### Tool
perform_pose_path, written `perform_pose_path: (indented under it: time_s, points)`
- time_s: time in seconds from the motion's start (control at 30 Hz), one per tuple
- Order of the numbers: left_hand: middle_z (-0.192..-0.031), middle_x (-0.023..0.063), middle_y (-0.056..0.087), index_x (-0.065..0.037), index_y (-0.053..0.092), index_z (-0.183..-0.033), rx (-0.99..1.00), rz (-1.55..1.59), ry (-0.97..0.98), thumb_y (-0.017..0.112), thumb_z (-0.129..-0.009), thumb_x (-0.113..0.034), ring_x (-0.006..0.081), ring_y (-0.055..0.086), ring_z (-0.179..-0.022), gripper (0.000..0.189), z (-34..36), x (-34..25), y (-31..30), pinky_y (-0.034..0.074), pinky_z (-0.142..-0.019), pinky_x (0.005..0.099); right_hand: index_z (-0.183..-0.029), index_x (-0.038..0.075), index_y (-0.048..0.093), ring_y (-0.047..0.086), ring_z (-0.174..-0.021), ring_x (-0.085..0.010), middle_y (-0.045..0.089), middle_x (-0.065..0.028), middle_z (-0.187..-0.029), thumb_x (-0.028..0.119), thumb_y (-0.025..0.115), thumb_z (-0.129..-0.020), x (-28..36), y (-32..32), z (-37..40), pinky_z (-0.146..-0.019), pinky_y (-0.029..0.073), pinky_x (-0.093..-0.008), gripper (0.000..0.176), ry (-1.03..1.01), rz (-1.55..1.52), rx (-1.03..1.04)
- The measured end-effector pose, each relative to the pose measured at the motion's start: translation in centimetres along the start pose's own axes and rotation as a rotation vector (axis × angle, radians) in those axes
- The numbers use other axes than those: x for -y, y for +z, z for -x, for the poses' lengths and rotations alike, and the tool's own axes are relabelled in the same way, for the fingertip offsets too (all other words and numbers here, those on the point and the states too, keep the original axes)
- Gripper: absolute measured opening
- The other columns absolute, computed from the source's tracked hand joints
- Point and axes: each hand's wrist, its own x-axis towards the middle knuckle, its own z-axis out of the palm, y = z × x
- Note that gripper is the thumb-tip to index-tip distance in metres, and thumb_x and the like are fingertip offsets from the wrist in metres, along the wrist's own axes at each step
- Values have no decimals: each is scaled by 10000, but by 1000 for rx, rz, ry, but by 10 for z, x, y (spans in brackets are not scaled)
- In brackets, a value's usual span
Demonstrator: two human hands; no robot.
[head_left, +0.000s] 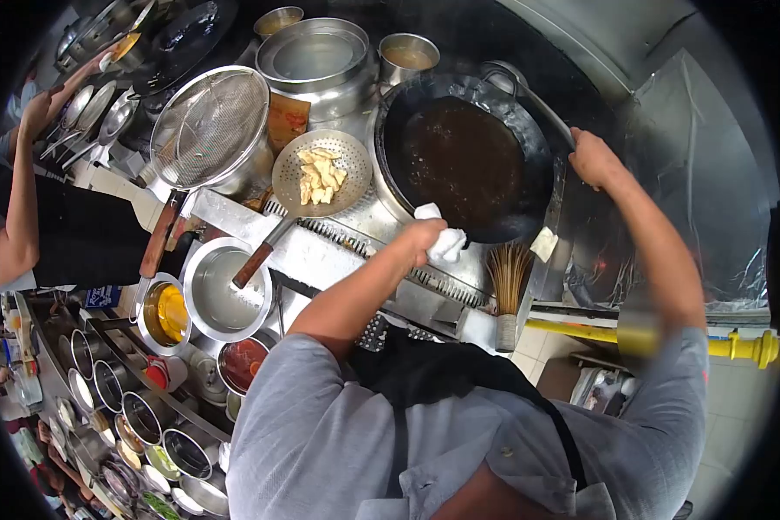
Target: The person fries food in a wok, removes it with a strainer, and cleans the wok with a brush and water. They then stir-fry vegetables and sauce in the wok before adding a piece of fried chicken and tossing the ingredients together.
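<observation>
My left hand point(422, 240) is closed around a folded white cloth point(447, 245) at the near rim of a large black wok point(542, 165). Whether the wok's handle lies inside the cloth is hidden. Dark liquid point(459, 156), probably oil, with small bubbles, fills the wok's bottom. At the right, my right hand point(594, 159) grips the long handle of a ladle point(546, 108), whose head rests at the wok's far edge. Left of the wok, pale yellowish food pieces point(321, 176) lie in a perforated strainer point(290, 191) with a wooden handle.
A mesh strainer point(212, 126) lies over a pot on the left. Metal pots point(312, 56) stand behind, and a bamboo brush point(509, 277) is at the wok's near right. A large bowl point(225, 290) and sauce containers point(243, 364) line the lower left. Another person's arm point(22, 195) reaches in at far left.
</observation>
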Motion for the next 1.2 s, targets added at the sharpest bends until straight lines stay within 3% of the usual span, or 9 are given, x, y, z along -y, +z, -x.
perform_pose_path:
  time_s: [0.07,0.17,0.23,0.3,0.37,0.43,0.7,1.13,1.2]
  points:
    - [-885,181,640,45,532,-985,-31,43,165,435,-880,-91,289,653,-681,198,-4,9,2,562,-564,411,-1139,-89,466,571,-411,-271,589,-207,-675,8,528,-801,16,-35,0,-357,437,-389,357,35,-87,135]
    - [-876,174,639,51,515,-1012,39,41,256,430,-874,-84,284,654,-688,210,0,29,2,558,-566,410,-959,-97,520,560,-391,-263,558,-174,-564,18,542,-784,23,-65,-13,-356,425,-390,211,-54,108,234]
    - [-873,170,634,49,513,-1006,37,20,264,423,-877,-88,271,653,-714,208,13,41,4,557,-576,400,-880,-90,537,563,-394,-256,538,-163,-513,31,555,-780,15,-82,-31,-364,425,-393,158,-400,402,446]
    - [-877,166,629,43,524,-986,83,163,280,416,-874,-89,260,651,-741,204,44,41,12,558,-598,394,-865,-76,551,571,-403,-259,535,-156,-496,33,569,-773,39,-100,-15,-370,424,-397,144,-334,400,425]
    - [-884,160,625,42,526,-974,62,156,275,405,-878,-86,254,648,-752,201,72,36,16,560,-623,383,-671,235,627,587,-555,-165,625,77,-600,295,748,-466,46,-104,-21,-505,376,-324,245,-98,590,374]
    - [-881,158,625,46,523,-973,68,211,259,396,-885,-85,256,649,-749,203,105,31,19,561,-633,370,-733,247,645,602,-573,-145,633,91,-597,286,729,-492,45,-109,-23,-517,390,-301,258,-124,531,400]
    - [-858,143,637,30,541,-951,47,199,323,411,-881,-86,235,648,-730,188,213,16,7,556,-629,359,-785,-42,532,539,-372,-247,548,-152,-497,22,610,-794,134,-174,62,-332,406,-381,101,-80,160,272]
    - [-848,111,639,1,565,-965,34,267,449,434,-882,-92,198,647,-699,181,348,-10,-46,552,-582,342,-893,-51,541,523,-388,-201,525,-116,-519,48,588,-807,264,-236,119,-335,411,-337,139,-158,128,158]
    - [-850,110,637,-2,560,-958,41,294,462,432,-882,-95,199,646,-703,175,353,-9,-56,554,-588,345,-1207,-40,500,509,-381,-190,519,-107,-514,71,577,-804,284,-241,118,-379,421,-340,425,-181,237,167]
